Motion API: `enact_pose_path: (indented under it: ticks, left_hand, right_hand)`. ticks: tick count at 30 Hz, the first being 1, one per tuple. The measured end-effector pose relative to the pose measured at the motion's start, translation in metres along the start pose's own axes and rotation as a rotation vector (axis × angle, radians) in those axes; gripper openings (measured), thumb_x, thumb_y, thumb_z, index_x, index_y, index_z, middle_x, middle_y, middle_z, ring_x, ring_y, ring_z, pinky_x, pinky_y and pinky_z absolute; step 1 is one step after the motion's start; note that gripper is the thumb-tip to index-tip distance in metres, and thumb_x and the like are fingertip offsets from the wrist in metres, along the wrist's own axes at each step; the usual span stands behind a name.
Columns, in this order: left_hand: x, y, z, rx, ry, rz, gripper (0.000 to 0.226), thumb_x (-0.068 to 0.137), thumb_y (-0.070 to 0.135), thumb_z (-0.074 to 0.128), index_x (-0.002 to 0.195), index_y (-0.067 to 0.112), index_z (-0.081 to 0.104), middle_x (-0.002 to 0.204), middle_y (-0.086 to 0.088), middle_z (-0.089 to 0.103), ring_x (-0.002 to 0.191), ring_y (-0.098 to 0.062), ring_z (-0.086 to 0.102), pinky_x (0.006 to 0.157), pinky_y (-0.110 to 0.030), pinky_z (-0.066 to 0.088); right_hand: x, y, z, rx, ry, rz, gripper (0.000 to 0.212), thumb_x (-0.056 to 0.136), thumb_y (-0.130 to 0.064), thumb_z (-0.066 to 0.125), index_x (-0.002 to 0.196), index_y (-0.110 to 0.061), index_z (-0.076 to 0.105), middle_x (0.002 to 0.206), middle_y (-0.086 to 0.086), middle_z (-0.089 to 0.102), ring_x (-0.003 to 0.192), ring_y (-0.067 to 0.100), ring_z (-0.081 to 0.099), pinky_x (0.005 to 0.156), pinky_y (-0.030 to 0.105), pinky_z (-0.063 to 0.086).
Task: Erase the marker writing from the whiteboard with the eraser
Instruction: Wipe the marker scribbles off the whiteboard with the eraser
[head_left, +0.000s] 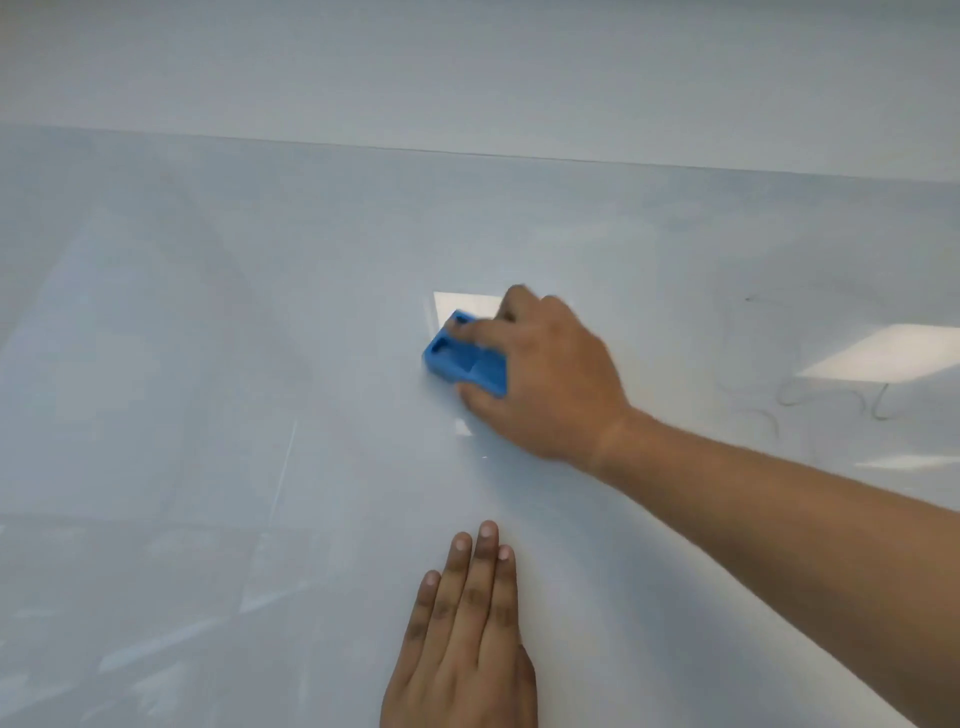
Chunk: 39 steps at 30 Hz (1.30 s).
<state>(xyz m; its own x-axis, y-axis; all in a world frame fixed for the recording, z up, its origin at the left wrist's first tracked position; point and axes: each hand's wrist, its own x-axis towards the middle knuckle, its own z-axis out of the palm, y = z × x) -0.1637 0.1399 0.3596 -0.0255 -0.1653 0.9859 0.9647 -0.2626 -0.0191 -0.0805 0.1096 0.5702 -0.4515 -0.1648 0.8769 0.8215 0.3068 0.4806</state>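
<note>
A glossy whiteboard (234, 364) fills the view. My right hand (545, 379) grips a blue eraser (465, 358) and presses it flat on the board near the middle. My left hand (467, 639) lies flat on the board below it, fingers straight and close together, holding nothing. Faint dark marker lines (810, 400) remain on the board to the right of the eraser, partly blurred. The board around the eraser and to the left shows no writing.
The board's upper edge (519, 156) runs across the view, with a plain pale wall (467, 67) above it. Bright ceiling-light reflections (878, 353) lie on the board at the right and behind my right hand.
</note>
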Motion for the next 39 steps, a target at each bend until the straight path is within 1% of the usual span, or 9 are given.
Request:
enact_pose_path:
  ticks: [4, 7, 11, 13, 20, 26, 29, 35, 39]
  left_hand:
    - [0.002, 0.000, -0.001, -0.003, 0.023, 0.025, 0.053, 0.079, 0.007, 0.037, 0.119, 0.005, 0.070, 0.123, -0.013, 0.070, 0.121, -0.031, 0.063, 0.109, -0.030, 0.024]
    - [0.004, -0.001, -0.001, -0.044, 0.031, 0.060, 0.048, 0.079, 0.009, 0.035, 0.124, 0.005, 0.051, 0.122, -0.016, 0.070, 0.124, -0.024, 0.048, 0.109, -0.030, 0.022]
    - [0.003, -0.002, -0.002, -0.098, -0.030, 0.033, 0.054, 0.081, 0.009, 0.035, 0.125, 0.002, 0.066, 0.126, -0.017, 0.067, 0.151, -0.009, 0.021, 0.110, -0.030, 0.021]
    - [0.001, 0.001, -0.003, -0.103, -0.052, 0.029, 0.053, 0.081, 0.009, 0.034, 0.119, -0.003, 0.069, 0.129, -0.018, 0.065, 0.153, -0.010, 0.013, 0.111, -0.031, 0.021]
    - [0.018, 0.046, 0.001, -0.113, -0.004, 0.112, 0.054, 0.084, 0.006, 0.035, 0.128, -0.004, 0.063, 0.140, -0.018, 0.058, 0.135, -0.034, 0.052, 0.114, -0.035, 0.024]
    - [0.013, 0.059, 0.016, -0.148, -0.080, 0.149, 0.053, 0.085, 0.006, 0.034, 0.128, -0.003, 0.064, 0.142, -0.015, 0.057, 0.136, -0.026, 0.043, 0.114, -0.036, 0.025]
    - [0.008, 0.056, 0.016, -0.167, -0.079, 0.161, 0.053, 0.087, 0.007, 0.034, 0.132, -0.002, 0.061, 0.145, -0.016, 0.054, 0.137, -0.032, 0.050, 0.111, -0.041, 0.033]
    - [0.011, 0.055, 0.012, -0.186, -0.105, 0.137, 0.054, 0.091, 0.012, 0.034, 0.140, -0.001, 0.053, 0.151, -0.014, 0.047, 0.141, -0.029, 0.045, 0.117, -0.040, 0.027]
    - [0.010, 0.055, 0.010, -0.195, -0.149, 0.128, 0.056, 0.093, 0.013, 0.033, 0.144, -0.001, 0.049, 0.156, -0.012, 0.042, 0.144, -0.027, 0.040, 0.122, -0.038, 0.022]
  right_hand:
    - [-0.018, 0.033, -0.024, -0.045, -0.120, -0.110, 0.049, 0.084, -0.054, 0.061, 0.131, -0.046, 0.054, 0.100, -0.008, 0.047, 0.085, 0.019, 0.048, 0.064, 0.030, 0.039]
    - [-0.013, 0.128, -0.065, -0.191, -0.020, 0.203, 0.051, 0.086, -0.056, 0.062, 0.135, -0.044, 0.053, 0.109, -0.003, 0.048, 0.102, 0.026, 0.054, 0.079, 0.036, 0.046]
    - [-0.049, 0.182, -0.101, -0.195, 0.037, 0.522, 0.056, 0.085, -0.054, 0.067, 0.136, -0.035, 0.056, 0.110, 0.003, 0.048, 0.104, 0.030, 0.056, 0.085, 0.037, 0.045]
    - [-0.090, 0.156, -0.099, -0.114, 0.018, 0.392, 0.051, 0.082, -0.050, 0.072, 0.128, -0.031, 0.063, 0.100, 0.001, 0.047, 0.092, 0.028, 0.058, 0.082, 0.038, 0.049]
    - [-0.176, 0.109, -0.106, -0.023, -0.336, -0.256, 0.049, 0.081, -0.052, 0.066, 0.129, -0.042, 0.059, 0.103, -0.006, 0.055, 0.082, 0.018, 0.056, 0.065, 0.027, 0.047]
    - [-0.066, 0.193, -0.106, -0.184, 0.039, 0.377, 0.049, 0.084, -0.053, 0.069, 0.130, -0.039, 0.058, 0.100, -0.004, 0.046, 0.094, 0.023, 0.056, 0.078, 0.034, 0.044]
    - [-0.086, 0.172, -0.100, -0.121, 0.025, 0.310, 0.047, 0.081, -0.048, 0.072, 0.125, -0.035, 0.061, 0.098, -0.004, 0.045, 0.088, 0.022, 0.054, 0.077, 0.035, 0.046]
    - [-0.202, 0.127, -0.113, 0.072, -0.320, -0.239, 0.049, 0.081, -0.048, 0.067, 0.129, -0.038, 0.060, 0.103, -0.006, 0.050, 0.082, 0.017, 0.052, 0.066, 0.029, 0.046]
    - [-0.155, 0.177, -0.121, -0.069, -0.106, 0.005, 0.048, 0.084, -0.046, 0.071, 0.129, -0.032, 0.063, 0.100, 0.001, 0.052, 0.087, 0.024, 0.056, 0.074, 0.037, 0.049]
